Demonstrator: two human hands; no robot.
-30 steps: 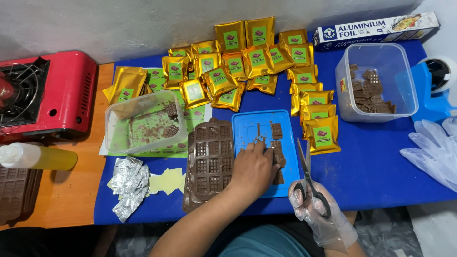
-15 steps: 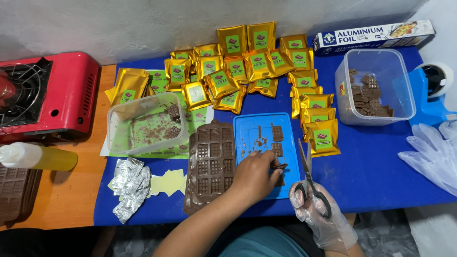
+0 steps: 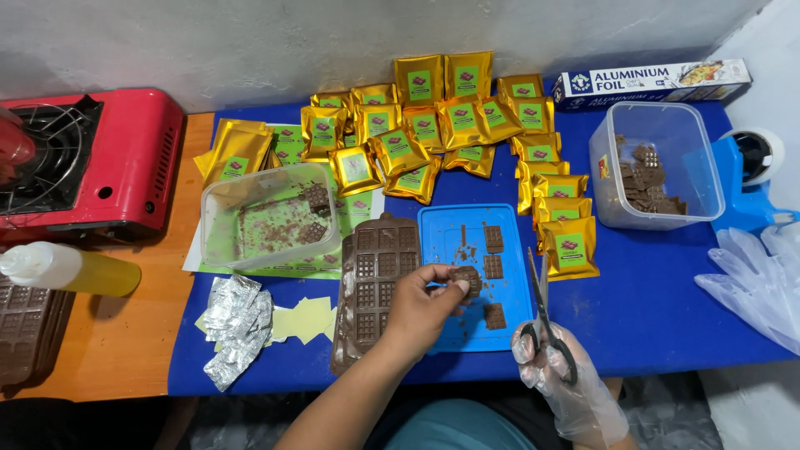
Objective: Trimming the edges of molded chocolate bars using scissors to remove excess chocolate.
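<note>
Blue-covered work surface [image 3: 667, 317] lying on an orange wooden table [image 3: 108, 342] against a pale, rough wall [image 3: 250, 42]; the blue tray [image 3: 512, 225] at its near middle is serving as landmark. Left hand [image 3: 421, 304], bare, is hovering over the tray's left edge, fingers closed narrowly on a small brown chocolate piece [image 3: 467, 279] held just above the tray. Right hand [image 3: 562, 379], in a clear plastic glove, is resting at the tray's near right corner, gripping black-handled scissors [image 3: 546, 321] whose blades are pointing away along the tray's right edge. More chocolate pieces [image 3: 493, 267] and crumbs are lying on the tray. Touching the tray's left side: a brown chocolate mould [image 3: 371, 287]. Further left: yellow paper squares [image 3: 304, 317] and crumpled foil wrappers [image 3: 233, 325]. Left and beyond the tray: a clear tub [image 3: 267, 212] with chocolate scraps, sitting on green label sheets. Beyond the tray: a spread of gold pouches [image 3: 433, 125] with green labels, some running down just right of it. Right and beyond: a clear container [image 3: 654, 162] holding chocolate pieces, a foil box [image 3: 654, 83], a blue tape dispenser [image 3: 758, 183]. Far right: loose clear gloves [image 3: 754, 279]. Far left: a red gas stove [image 3: 83, 162] and a squeeze bottle [image 3: 67, 267] of yellow liquid.
</note>
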